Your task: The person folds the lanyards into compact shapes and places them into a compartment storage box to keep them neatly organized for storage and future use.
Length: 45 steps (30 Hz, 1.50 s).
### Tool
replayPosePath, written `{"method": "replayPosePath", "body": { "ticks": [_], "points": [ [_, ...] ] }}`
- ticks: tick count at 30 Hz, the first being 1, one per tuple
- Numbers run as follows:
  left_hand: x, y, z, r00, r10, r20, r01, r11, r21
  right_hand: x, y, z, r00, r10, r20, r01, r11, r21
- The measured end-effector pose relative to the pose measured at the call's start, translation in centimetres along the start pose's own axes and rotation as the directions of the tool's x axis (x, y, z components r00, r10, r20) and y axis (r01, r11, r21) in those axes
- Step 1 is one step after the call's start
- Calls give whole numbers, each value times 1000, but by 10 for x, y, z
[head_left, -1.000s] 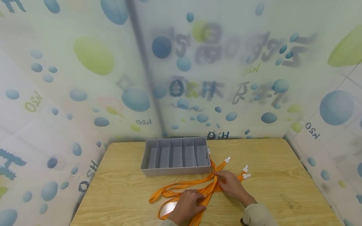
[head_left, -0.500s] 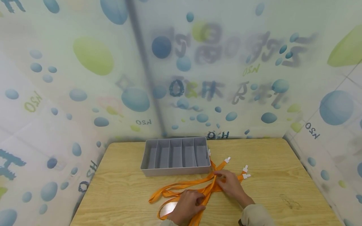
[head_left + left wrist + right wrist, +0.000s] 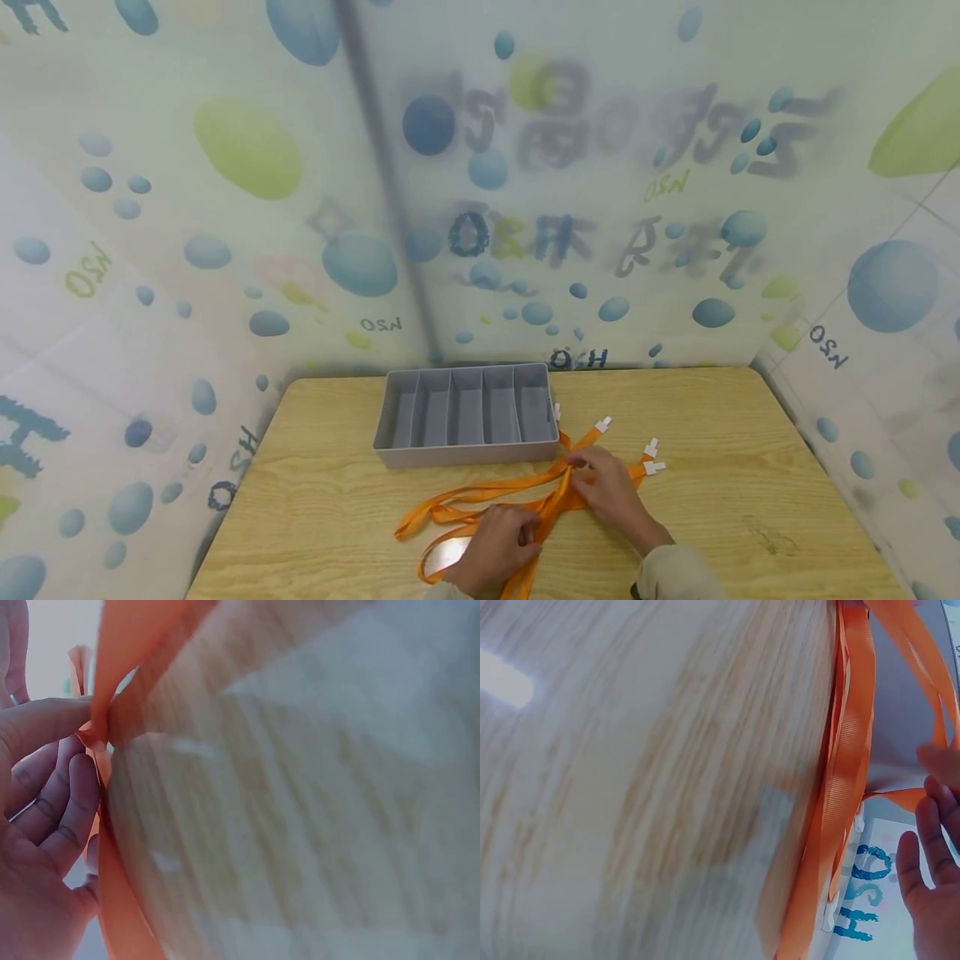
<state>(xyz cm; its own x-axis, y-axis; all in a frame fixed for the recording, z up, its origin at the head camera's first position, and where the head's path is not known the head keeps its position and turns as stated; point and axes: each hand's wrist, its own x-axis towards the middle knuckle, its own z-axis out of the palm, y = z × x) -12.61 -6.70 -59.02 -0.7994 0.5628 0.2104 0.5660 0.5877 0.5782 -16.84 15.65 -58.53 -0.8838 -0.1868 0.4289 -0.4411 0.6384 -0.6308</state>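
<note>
Several orange lanyards (image 3: 442,493) with white clips (image 3: 651,450) lie overlapping on the table in front of the tray. With my left hand (image 3: 495,543) I hold a strap low in the bundle; the left wrist view shows its fingers pinching the orange ribbon (image 3: 124,900). My right hand (image 3: 611,493) pinches a lanyard strap between thumb and finger, higher up near the tray's front right corner. In the right wrist view the right hand (image 3: 937,855) has its other fingers loosely bent beside the strap. One more white clip (image 3: 557,411) shows just right of the tray.
A grey tray (image 3: 471,456) with several compartments stands at the back of the wooden table (image 3: 315,492), near the patterned wall (image 3: 480,317). Bare table shows left of the lanyards and right of the right hand.
The white clip beside the tray has slid a little toward me as the pinched strap is drawn back. My right hand has shifted slightly; the left hand has barely moved.
</note>
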Motion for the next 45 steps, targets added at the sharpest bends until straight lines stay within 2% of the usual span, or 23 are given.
{"method": "replayPosePath", "body": {
  "ticks": [5, 8, 10, 13, 15, 18, 21, 25, 28, 31, 35, 41, 45],
  "points": [
    [-1, 2, -1, 995, -91, 42, 95, 989, -113, 2, -4, -3, 997, 67, 49, -66, 998, -23],
    [-1, 3, -2, 989, -128, 69, 139, 973, -184, 2, -6, -6, 994, 74, 78, -70, 996, -54],
    [-1, 5, -3, 987, -142, 80, 157, 960, -231, 2, -8, -7, 995, 41, 86, -35, 997, -73],
    [-1, 6, -5, 985, -151, 83, 169, 942, -290, 3, -8, -9, 996, -56, 74, 64, 992, -111],
    [-1, 7, -7, 987, -144, 73, 160, 933, -322, 4, -8, -10, 989, -135, 55, 142, 979, -149],
    [-2, 9, -10, 991, -125, 43, 132, 918, -373, 5, -7, -11, 977, -210, 35, 213, 956, -202],
    [-2, 12, -11, 990, -134, 33, 134, 880, -455, 6, -5, -10, 968, -249, 12, 245, 943, -224],
    [-2, 17, -14, 984, -169, 50, 168, 810, -561, 7, -6, -10, 959, -283, -20, 271, 936, -226],
    [-2, 19, -15, 982, -176, 64, 178, 777, -604, 8, -8, -12, 955, -295, -26, 279, 927, -249],
    [-1, 21, -16, 980, -185, 69, 188, 760, -622, 8, -11, -14, 953, -302, -28, 284, 920, -271],
    [1, 26, -19, 970, -230, 74, 222, 733, -643, 8, -16, -17, 954, -295, -51, 272, 925, -264],
    [4, 36, -25, 962, -257, 92, 243, 653, -718, 10, -23, -21, 967, -247, -59, 233, 955, -183],
    [6, 41, -29, 969, -234, 77, 214, 650, -729, 10, -28, -21, 968, -241, -63, 230, 962, -149]
  ]
}}
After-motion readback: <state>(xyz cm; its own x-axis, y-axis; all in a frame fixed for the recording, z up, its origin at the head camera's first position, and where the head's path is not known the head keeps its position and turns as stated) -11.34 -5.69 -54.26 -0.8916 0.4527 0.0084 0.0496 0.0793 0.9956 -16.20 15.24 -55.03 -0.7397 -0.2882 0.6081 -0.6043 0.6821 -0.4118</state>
